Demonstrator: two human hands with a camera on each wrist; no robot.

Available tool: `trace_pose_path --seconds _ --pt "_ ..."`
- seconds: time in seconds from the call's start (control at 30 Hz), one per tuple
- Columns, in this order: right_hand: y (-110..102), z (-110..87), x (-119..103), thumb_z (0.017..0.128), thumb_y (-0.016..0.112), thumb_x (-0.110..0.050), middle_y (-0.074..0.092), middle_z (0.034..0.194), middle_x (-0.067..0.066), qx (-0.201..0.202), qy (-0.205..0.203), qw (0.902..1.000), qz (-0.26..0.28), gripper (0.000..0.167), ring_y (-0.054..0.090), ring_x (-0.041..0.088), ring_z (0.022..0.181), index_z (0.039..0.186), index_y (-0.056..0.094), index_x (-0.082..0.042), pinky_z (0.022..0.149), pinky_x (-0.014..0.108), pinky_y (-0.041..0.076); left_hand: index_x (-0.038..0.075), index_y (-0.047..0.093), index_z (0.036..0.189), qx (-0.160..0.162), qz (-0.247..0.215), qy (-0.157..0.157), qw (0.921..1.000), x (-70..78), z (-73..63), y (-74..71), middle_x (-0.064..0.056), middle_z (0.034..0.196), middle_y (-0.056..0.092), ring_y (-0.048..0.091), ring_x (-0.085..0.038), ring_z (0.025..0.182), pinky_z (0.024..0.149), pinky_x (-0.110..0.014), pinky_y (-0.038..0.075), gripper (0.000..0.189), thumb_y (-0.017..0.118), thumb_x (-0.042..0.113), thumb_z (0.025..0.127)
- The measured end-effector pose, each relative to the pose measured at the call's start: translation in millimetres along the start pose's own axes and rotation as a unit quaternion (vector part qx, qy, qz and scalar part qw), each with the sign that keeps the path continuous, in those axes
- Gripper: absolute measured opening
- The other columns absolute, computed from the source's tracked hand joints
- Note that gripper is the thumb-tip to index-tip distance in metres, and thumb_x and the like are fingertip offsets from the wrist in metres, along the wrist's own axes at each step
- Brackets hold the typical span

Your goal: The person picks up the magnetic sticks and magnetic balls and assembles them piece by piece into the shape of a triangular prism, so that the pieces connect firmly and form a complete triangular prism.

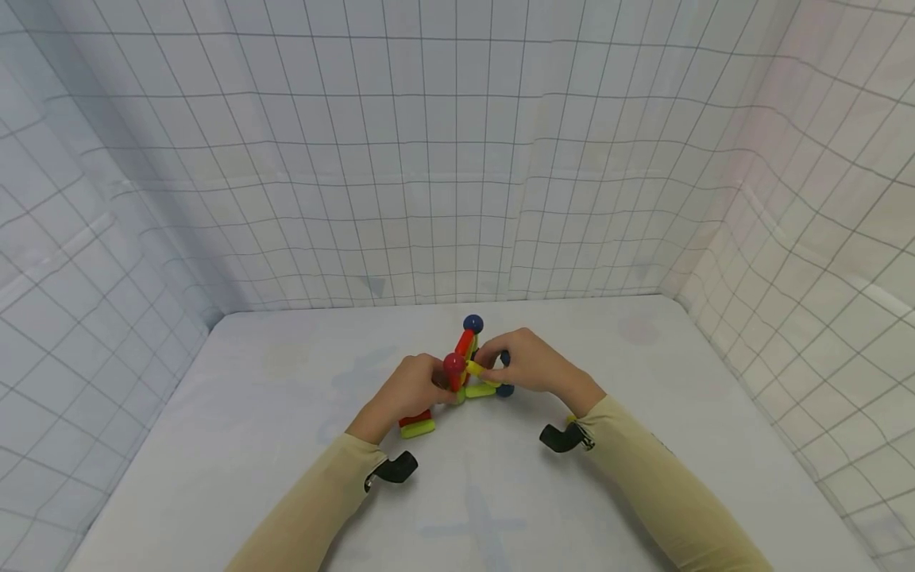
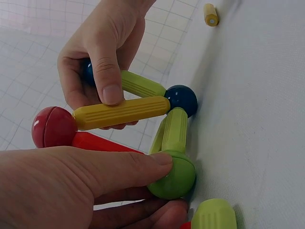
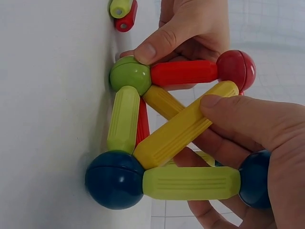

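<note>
A toy frame of magnetic rods and balls stands on the white table between both hands. My left hand (image 1: 415,385) grips the green ball (image 3: 129,76) at the frame's base, thumb laid over it. From that ball a red rod (image 3: 183,72) rises to a red ball (image 3: 233,69). My right hand (image 1: 529,361) pinches a yellow rod (image 3: 176,133) near its upper end, beside the red ball. The rod's other end meets a blue ball (image 3: 114,180) low on the table. A light-green rod (image 3: 190,183) links that ball to another blue ball (image 3: 256,179), partly hidden by my right hand.
Loose red (image 3: 126,19) and light-green rods (image 1: 418,430) lie side by side near my left wrist. A single yellow rod (image 2: 210,15) lies by my right forearm. Another blue ball (image 1: 473,323) tops the frame's far end. Grid-patterned white sheets (image 1: 457,159) surround the table.
</note>
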State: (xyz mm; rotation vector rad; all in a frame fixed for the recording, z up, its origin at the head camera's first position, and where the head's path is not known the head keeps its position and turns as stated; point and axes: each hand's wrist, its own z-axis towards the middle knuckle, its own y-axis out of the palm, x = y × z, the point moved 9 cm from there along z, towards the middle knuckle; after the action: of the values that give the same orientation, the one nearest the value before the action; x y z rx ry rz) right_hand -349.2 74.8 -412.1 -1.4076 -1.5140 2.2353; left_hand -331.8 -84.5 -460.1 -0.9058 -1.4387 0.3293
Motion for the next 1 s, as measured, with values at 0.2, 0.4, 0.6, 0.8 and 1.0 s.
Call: trace_pose_path --seconds 0.2,0.4,0.6,0.8,1.0 --pt "1.1 0.1 -0.3 0.098 0.082 -0.020 0.075 0.097 -0.018 -0.001 -0.001 0.9999 -0.012 0.013 0.068 0.008 0.093 0.111 0.084 -0.019 0.082 0.034 0.058 0.004 0.082 0.113 0.000 0.003 0.003 1.0000 -0.5 0.5 0.1 0.000 0.092 0.078 0.069 -0.018 0.086 0.093 -0.048 0.058 0.033 0.094 0.020 0.087" --pt "2.5 0.1 0.3 0.098 0.083 -0.020 0.075 0.098 -0.018 0.000 -0.001 0.9998 -0.022 0.014 0.068 0.007 0.094 0.112 0.084 -0.020 0.083 0.034 0.057 0.004 0.082 0.111 0.003 0.011 0.010 0.9999 -1.3 1.9 0.3 0.002 0.090 0.077 0.069 -0.017 0.085 0.090 -0.046 0.058 0.032 0.094 0.021 0.087" --pt "3.1 0.1 1.4 0.098 0.082 -0.020 0.075 0.098 -0.019 0.000 -0.002 0.9998 -0.022 0.013 0.068 0.007 0.094 0.111 0.084 -0.021 0.084 0.035 0.057 0.005 0.082 0.113 0.002 0.007 0.010 0.9999 -0.2 1.7 0.1 0.002 0.091 0.077 0.069 -0.017 0.087 0.092 -0.047 0.058 0.032 0.094 0.021 0.087" --pt "2.6 -0.2 0.5 0.099 0.082 -0.021 0.075 0.097 -0.020 -0.001 -0.002 0.9998 -0.019 0.012 0.068 0.007 0.094 0.110 0.084 -0.022 0.083 0.036 0.057 0.005 0.082 0.113 0.003 0.011 0.012 0.9999 -0.4 2.2 -0.2 0.002 0.091 0.077 0.069 -0.017 0.087 0.092 -0.047 0.058 0.033 0.094 0.021 0.087" --pt "2.9 -0.1 0.4 0.099 0.082 -0.021 0.075 0.098 -0.020 0.000 -0.003 1.0000 -0.006 0.011 0.068 0.010 0.095 0.109 0.084 -0.024 0.084 0.036 0.057 0.005 0.082 0.113 0.001 0.011 0.014 0.9998 -1.0 1.9 -0.2 0.002 0.091 0.078 0.069 -0.017 0.087 0.092 -0.047 0.058 0.032 0.094 0.021 0.087"
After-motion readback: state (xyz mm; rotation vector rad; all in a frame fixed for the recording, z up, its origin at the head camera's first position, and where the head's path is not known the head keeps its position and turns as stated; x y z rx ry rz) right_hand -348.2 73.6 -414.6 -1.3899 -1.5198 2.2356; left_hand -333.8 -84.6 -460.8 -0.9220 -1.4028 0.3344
